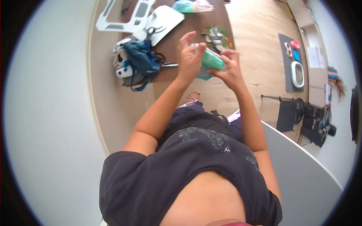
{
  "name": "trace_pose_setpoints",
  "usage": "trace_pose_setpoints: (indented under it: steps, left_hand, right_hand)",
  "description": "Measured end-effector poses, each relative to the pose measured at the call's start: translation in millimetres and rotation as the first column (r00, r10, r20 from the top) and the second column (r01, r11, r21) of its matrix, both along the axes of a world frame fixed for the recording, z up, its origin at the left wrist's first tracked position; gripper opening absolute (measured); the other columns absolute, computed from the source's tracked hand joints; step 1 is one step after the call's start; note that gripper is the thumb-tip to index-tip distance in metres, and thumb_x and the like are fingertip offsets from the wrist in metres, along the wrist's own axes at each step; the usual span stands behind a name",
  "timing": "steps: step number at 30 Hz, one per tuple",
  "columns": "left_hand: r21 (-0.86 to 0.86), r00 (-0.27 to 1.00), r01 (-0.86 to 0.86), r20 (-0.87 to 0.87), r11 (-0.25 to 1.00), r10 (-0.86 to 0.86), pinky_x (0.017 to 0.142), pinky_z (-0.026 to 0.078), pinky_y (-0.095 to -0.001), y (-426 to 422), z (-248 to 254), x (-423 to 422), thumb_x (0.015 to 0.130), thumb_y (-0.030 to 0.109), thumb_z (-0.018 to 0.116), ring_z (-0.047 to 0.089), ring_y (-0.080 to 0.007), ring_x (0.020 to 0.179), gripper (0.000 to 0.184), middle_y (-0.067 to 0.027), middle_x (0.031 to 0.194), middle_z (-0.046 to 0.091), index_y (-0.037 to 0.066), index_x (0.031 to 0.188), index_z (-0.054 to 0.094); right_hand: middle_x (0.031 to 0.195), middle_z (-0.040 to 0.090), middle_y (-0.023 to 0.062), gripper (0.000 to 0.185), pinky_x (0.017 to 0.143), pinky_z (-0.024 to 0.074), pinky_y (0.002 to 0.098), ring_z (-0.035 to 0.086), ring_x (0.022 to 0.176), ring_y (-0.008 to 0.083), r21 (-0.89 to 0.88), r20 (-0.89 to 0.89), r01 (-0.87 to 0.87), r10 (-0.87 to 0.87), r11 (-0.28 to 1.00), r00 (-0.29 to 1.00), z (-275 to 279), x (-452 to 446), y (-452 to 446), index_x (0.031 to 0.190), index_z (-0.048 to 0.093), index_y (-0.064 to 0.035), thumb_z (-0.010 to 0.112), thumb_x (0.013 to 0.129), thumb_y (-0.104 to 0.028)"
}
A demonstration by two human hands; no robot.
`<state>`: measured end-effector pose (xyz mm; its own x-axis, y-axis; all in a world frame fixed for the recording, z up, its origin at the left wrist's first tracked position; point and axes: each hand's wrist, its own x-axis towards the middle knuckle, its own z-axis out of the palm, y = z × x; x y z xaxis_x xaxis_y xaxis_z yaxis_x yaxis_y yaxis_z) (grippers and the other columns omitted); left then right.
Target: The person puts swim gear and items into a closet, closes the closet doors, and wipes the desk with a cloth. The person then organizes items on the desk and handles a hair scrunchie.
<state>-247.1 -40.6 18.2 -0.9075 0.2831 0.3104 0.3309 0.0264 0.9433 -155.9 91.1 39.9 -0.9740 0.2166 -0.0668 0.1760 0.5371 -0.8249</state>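
Note:
A green packet (212, 61) in thin, partly clear plastic is held up between my two hands, over the table's front edge. My left hand (189, 60) grips its left side, the thumb along the top and one finger raised. On the other side my right hand (229, 69) pinches it between thumb and bent fingers. A paler green flap (204, 75) hangs below the packet. The packet's exact kind is blurred, and part of it is hidden by my fingers.
On the brown table (171, 47) lie a blue bag (141, 58), a white stand (166, 24), a patterned bundle (217, 37) and another green-and-white packet (192, 5). A wire pen (269, 109) stands right, beyond a grey mat (288, 81) on the floor.

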Motion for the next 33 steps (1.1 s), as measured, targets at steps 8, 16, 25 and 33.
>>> trace_pose_setpoints:
  steps: [8, 16, 25, 33]
  left_hand:
    - [0.520, 0.735, 0.297, 0.411, 0.801, -0.540, 0.076, 0.047, -0.0265, -58.2, -6.6, -25.4, 0.075, 0.017, 0.072, 0.056, -0.0179, 0.092, 0.061, -0.0127, 0.113, 0.050, 0.004, 0.123, 0.037]
    - [0.464, 0.568, 0.146, 0.684, 0.874, -0.458, 0.093, 0.039, -0.0326, -97.2, -11.6, 11.3, 0.061, 0.017, 0.081, 0.048, -0.0190, 0.108, 0.085, -0.0088, 0.114, 0.049, 0.003, 0.128, 0.031]
    - [0.708, 0.651, -0.296, 0.641, 0.641, -0.407, 0.106, 0.027, -0.0426, -249.1, -34.0, 27.1, 0.069, 0.026, 0.070, 0.041, -0.0285, 0.120, 0.079, -0.0132, 0.128, 0.043, 0.002, 0.132, 0.029]
    - [0.817, 0.771, -0.462, 0.562, 0.344, -0.301, 0.103, 0.029, -0.0452, -305.5, -62.7, 25.0, 0.071, 0.026, 0.069, 0.039, -0.0264, 0.122, 0.074, -0.0088, 0.131, 0.043, 0.008, 0.133, 0.032]
  right_hand:
    - [0.085, 0.059, 0.0060, 0.039, 0.065, 0.0478, 0.0236, 0.057, 0.078, 0.0103, -0.395, 0.056, 0.017, 0.005, 0.918, 0.998, 18.4, -24.6, -17.6, 0.095, 0.055, -0.0027, 0.078, 0.066, -0.017]
    - [0.087, 0.053, 0.0019, 0.034, 0.068, 0.0435, 0.0212, 0.051, 0.081, 0.0082, -0.677, -0.092, 0.060, -0.166, 0.734, 0.982, -28.5, -62.7, -70.2, 0.105, 0.047, -0.0046, 0.065, 0.082, -0.024]
    - [0.103, 0.054, 0.0129, 0.048, 0.082, 0.0431, 0.0363, 0.055, 0.092, 0.0257, 0.050, 0.100, -0.248, 0.242, 0.968, 0.965, -129.7, -111.4, -119.1, 0.111, 0.049, 0.0012, 0.065, 0.078, -0.029]
    - [0.138, 0.024, 0.0217, 0.125, 0.103, 0.0119, 0.0564, 0.025, 0.129, 0.0353, -0.234, 0.108, -0.226, 0.257, 0.945, 0.961, -121.4, -147.3, -170.2, 0.139, 0.014, -0.0116, 0.077, 0.043, -0.061]
